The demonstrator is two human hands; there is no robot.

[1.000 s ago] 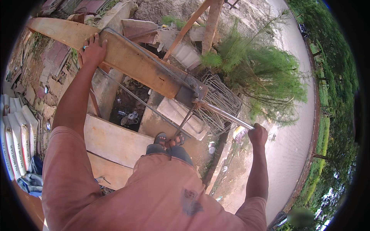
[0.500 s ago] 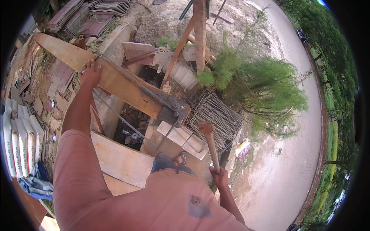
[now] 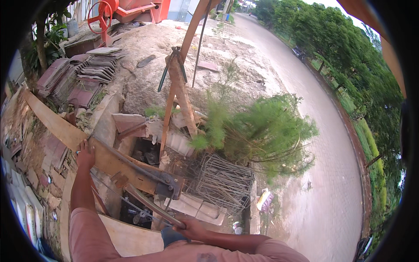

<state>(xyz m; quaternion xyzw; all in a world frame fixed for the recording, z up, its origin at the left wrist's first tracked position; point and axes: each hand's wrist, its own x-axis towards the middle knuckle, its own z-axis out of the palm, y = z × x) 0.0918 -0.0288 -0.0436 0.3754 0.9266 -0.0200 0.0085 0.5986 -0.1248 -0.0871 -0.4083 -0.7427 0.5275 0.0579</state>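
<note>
My left hand (image 3: 86,153) lies with its fingers stretched out on a long wooden plank (image 3: 107,158), close to a bent end of a steel rod. The thin steel rod (image 3: 126,157) runs along the plank to a dark metal plate (image 3: 165,188) at the plank's near right end. My right hand (image 3: 188,229) is closed round the handle of a long-handled tool (image 3: 150,205), low in front of my body. This tool's rusty head (image 3: 118,180) appears over the plank's near edge; whether it touches the wood I cannot tell.
A stack of bent steel rod frames (image 3: 224,179) lies right of the plank, beside a leafy green branch (image 3: 262,131). Wooden posts (image 3: 181,96) rise beyond. Stacked roof tiles (image 3: 94,67) and an orange machine (image 3: 131,13) are at the far left. A paved road (image 3: 323,144) runs along the right.
My right hand has swung the tool leftward, from beside the rod frames to the plank. My left hand stays on the plank. The view has tilted up, showing more of the far ground.
</note>
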